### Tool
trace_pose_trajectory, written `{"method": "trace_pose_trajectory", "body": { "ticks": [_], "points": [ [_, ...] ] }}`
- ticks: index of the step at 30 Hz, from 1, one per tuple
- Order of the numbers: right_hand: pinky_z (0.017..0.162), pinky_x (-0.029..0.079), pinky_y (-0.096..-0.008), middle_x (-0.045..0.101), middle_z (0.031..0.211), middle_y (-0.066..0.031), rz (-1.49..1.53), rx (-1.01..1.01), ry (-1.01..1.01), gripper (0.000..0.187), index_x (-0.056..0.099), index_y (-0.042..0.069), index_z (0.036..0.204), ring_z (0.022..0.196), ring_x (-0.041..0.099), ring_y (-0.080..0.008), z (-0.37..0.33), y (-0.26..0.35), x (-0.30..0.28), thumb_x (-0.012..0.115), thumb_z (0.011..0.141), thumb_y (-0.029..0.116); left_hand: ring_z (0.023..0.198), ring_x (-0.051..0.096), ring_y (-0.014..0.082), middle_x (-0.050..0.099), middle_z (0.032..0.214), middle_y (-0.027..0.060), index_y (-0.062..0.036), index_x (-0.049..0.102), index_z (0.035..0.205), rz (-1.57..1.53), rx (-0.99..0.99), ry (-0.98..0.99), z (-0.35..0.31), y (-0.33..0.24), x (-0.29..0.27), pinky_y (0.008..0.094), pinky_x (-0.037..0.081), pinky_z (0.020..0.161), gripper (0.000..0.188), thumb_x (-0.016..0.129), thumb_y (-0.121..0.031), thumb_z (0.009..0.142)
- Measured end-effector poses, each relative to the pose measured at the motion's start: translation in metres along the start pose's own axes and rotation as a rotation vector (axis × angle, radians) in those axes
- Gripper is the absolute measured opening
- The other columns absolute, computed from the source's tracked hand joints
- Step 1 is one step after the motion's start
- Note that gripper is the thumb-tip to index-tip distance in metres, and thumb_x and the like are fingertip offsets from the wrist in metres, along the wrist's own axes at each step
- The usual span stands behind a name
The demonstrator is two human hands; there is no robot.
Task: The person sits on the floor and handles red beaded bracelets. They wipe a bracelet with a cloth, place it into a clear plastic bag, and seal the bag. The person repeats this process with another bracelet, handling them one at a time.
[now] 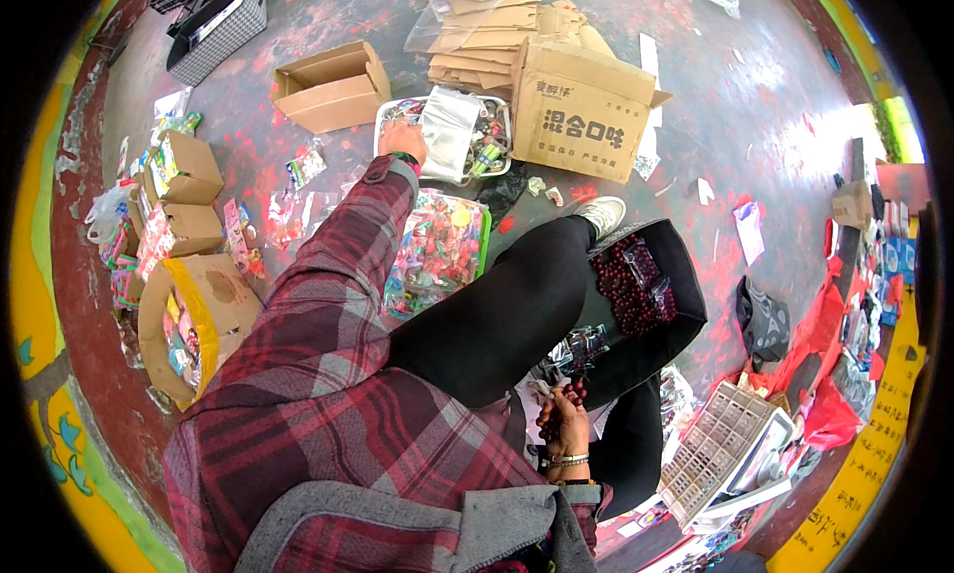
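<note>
My right hand (568, 426) is closed around a string of dark red beads (550, 414) near my lap. My left hand (404, 144) reaches forward over the left side of a white basket (510, 126), beside a stack of clear plastic bags (450, 131). Its fingertips are hidden, so any grip there is unclear. Small mixed items lie under and beside the bags. Between my legs, a dark open box (686, 320) holds many dark red bead strings (633, 287). Shiny small packets (578, 349) lie nearer to my right hand.
Beyond the basket stand an open carton (333, 86), a larger carton (576, 111) and flattened cardboard (487, 31). A tray of colourful packaged trinkets (437, 245) sits by my leg. Cartons (189, 165) line the left; a beige crate (720, 449) stands at the right.
</note>
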State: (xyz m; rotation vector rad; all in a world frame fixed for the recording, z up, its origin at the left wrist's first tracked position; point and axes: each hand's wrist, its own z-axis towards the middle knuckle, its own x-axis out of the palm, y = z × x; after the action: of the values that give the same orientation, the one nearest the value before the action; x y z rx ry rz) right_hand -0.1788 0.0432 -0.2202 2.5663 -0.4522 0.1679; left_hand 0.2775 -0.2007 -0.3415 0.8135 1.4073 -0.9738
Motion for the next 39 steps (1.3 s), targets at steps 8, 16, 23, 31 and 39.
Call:
{"method": "trace_pose_trajectory", "body": {
  "ticks": [8,16,23,31,39],
  "points": [
    [0.044,0.042,-0.0261,0.054,0.063,-0.0033,-0.01,-0.005,-0.007,0.006,0.053,0.008,0.088,0.048,0.049,-0.0133,0.0,-0.001,-0.001,0.054,0.084,0.012,0.074,0.064,0.025,0.066,0.076,0.0117,-0.0048,0.067,0.081,-0.447,-0.278,0.098,0.015,0.001,0.011,0.0383,0.048,0.063,0.029,0.06,-0.032,0.076],
    [0.044,0.042,-0.0263,0.054,0.063,-0.0034,-0.001,-0.008,0.0,0.006,0.053,0.007,0.087,0.048,0.049,-0.0136,-0.001,-0.001,0.001,0.053,0.084,0.011,0.06,0.062,0.0217,0.064,0.073,0.0133,-0.0039,0.055,0.091,-1.662,-0.833,0.186,0.013,0.012,0.049,0.0277,0.046,0.047,0.025,0.059,-0.028,0.083],
    [0.044,0.043,-0.0265,0.054,0.063,-0.0036,-0.018,0.005,-0.025,0.005,0.053,0.006,0.087,0.048,0.05,-0.0139,-0.001,0.001,0.001,0.052,0.084,0.01,0.077,0.053,0.0191,0.054,0.082,0.0076,-0.007,0.056,0.09,-2.204,-0.943,0.046,-0.003,-0.029,0.066,0.0301,0.046,0.068,0.021,0.064,-0.024,0.08],
    [0.044,0.043,-0.0263,0.054,0.062,-0.0037,0.004,0.024,-0.013,0.005,0.053,0.007,0.086,0.049,0.05,-0.0139,0.001,0.001,-0.002,0.054,0.083,0.011,0.063,0.054,0.0198,0.057,0.07,0.0072,-0.0026,0.056,0.089,-1.036,-0.286,0.136,0.001,0.003,0.135,0.0307,0.045,0.056,0.011,0.056,-0.011,0.081],
    [0.044,0.042,-0.0257,0.054,0.062,-0.0036,-0.031,0.077,0.1,0.006,0.053,0.007,0.086,0.048,0.05,-0.0138,0.002,0.003,0.01,0.054,0.083,0.012,0.07,0.057,0.0222,0.057,0.085,0.0103,0.0001,0.054,0.096,-1.097,-0.373,0.038,0.02,0.112,0.192,0.0306,0.047,0.052,0.019,0.05,-0.012,0.082]
  ]
}}
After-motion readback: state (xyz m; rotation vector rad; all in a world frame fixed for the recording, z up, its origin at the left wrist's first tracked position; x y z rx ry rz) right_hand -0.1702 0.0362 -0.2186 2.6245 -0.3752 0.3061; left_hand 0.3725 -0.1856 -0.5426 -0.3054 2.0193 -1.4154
